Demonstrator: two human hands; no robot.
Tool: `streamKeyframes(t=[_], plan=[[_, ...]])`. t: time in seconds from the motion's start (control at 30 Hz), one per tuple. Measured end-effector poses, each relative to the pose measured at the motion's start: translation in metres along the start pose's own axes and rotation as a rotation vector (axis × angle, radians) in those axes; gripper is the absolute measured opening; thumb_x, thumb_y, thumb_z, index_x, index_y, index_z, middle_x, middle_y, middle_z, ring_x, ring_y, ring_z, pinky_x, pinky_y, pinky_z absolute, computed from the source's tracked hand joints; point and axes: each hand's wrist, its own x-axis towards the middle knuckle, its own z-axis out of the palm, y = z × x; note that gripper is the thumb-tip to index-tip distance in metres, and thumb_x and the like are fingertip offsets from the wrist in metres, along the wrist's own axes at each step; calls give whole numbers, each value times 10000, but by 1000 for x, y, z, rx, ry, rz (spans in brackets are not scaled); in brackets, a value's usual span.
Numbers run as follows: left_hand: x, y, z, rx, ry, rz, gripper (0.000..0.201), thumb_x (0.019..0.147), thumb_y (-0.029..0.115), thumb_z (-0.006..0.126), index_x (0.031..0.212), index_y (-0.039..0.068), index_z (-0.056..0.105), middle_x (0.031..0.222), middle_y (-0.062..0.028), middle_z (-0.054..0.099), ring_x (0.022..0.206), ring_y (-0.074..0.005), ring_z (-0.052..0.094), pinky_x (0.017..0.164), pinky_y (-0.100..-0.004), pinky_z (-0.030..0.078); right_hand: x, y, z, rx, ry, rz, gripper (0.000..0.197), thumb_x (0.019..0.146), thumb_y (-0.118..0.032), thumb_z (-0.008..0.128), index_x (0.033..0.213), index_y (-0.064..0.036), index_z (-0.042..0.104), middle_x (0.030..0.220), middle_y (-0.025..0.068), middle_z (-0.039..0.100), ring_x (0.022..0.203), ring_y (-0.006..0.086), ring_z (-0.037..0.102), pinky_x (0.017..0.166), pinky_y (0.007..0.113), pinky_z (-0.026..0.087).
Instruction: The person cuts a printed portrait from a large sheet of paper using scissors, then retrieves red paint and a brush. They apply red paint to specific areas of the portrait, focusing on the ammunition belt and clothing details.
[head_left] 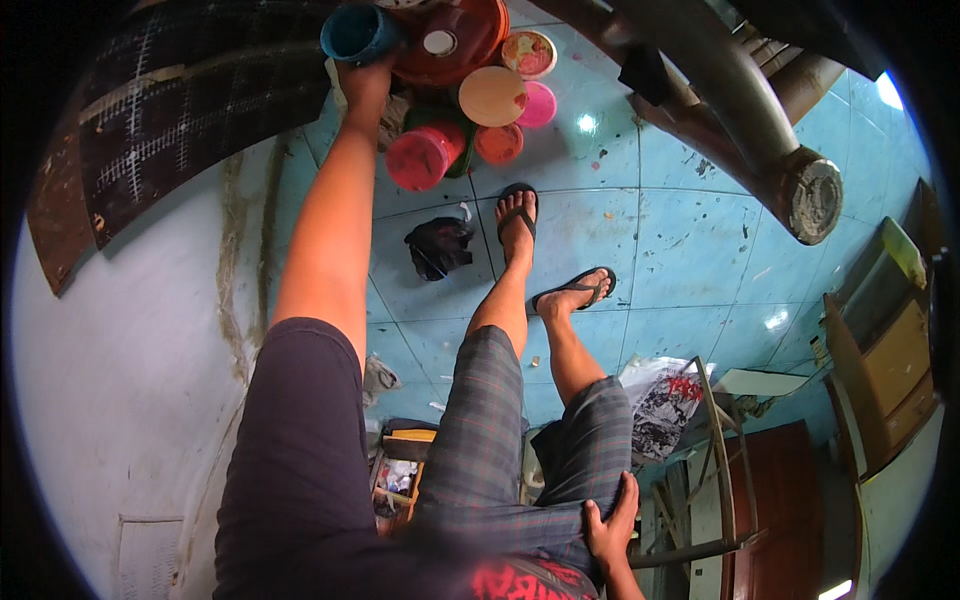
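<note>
At the top, my left arm stretches far forward, and my left hand [366,85] is closed on a blue round plastic container [357,33] with its open mouth showing. Just right of it stands a large red-orange bucket [465,45] with a reddish top and a small white round piece [438,42] on it. My right hand [612,525] lies against my plaid shorts [575,440] at the thigh, its fingers extended and nothing in it.
Around the bucket stand a red tub [418,157], a cream round lid [492,96], a pink lid [539,104] and an orange tub [499,144]. A black plastic bag [440,248] lies on the blue tiles. Thick pipe-like bars [740,110] jut in at upper right.
</note>
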Motion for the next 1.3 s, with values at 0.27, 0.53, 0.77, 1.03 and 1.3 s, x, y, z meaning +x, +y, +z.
streamKeyframes(t=[0.27,0.53,0.77,1.03,1.3], plan=[[-38,23,-18,170,-230,-237,623,756,239,798,1244,-23,512,1195,-152,618,1054,-251,598,904,-367,464,-5,-7,5,18,17,18,783,769,-217,718,1430,-19,349,1460,236,360,1345,416,350,1114,468,287],[-172,92,-20,791,-412,10,936,649,410,849,1332,-33,387,1303,-257,487,1244,-377,475,1008,-456,416,-16,-4,12,25,21,8,766,785,-224,715,1431,-28,353,1450,238,372,1335,421,360,1109,472,295],[-178,97,-51,744,-389,30,933,611,261,847,1362,17,352,1262,-261,465,1157,-443,481,991,-482,425,-17,13,9,58,-32,-37,754,806,-267,716,1433,-47,360,1447,230,383,1331,410,372,1103,461,315],[-229,250,-105,690,-539,19,893,615,245,831,1350,25,373,1264,-218,489,1185,-393,482,1014,-465,419,-1,17,7,175,-10,-227,763,820,-337,721,1426,-30,374,1439,251,394,1320,415,398,1097,449,334],[-314,473,-120,406,-1031,304,917,578,243,829,1365,63,394,1322,-177,459,1229,-383,472,1046,-454,407,31,-92,-28,1287,-603,-64,714,933,-630,467,1435,-126,408,1378,146,511,1220,284,527,989,433,432]])
